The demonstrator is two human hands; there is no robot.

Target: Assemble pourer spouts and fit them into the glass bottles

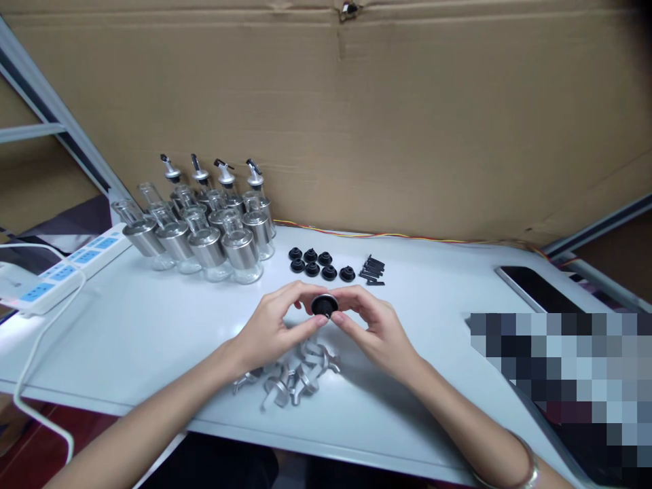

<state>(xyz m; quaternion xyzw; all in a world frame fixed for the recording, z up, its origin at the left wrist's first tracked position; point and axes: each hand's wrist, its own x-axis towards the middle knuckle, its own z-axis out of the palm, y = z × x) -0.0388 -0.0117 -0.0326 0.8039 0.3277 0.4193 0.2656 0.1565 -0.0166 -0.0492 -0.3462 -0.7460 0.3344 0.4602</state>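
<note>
My left hand (272, 326) and my right hand (374, 326) meet over the middle of the white table (153, 333). Together their fingertips pinch a small round black stopper with a silver rim (324, 305). Directly beneath the hands lies a pile of several silver metal pourer spouts (295, 377). Just beyond the hands sit several loose black rubber stoppers (318, 263) in two rows. To their right is a small heap of black plastic flaps (373, 270).
Several glass bottles with steel collars (208, 234) stand at the back left, the rear ones fitted with pourers. A white power strip (61, 272) and cable lie at the left edge. A dark tablet (540, 288) rests at right. A cardboard wall (407, 122) backs the table.
</note>
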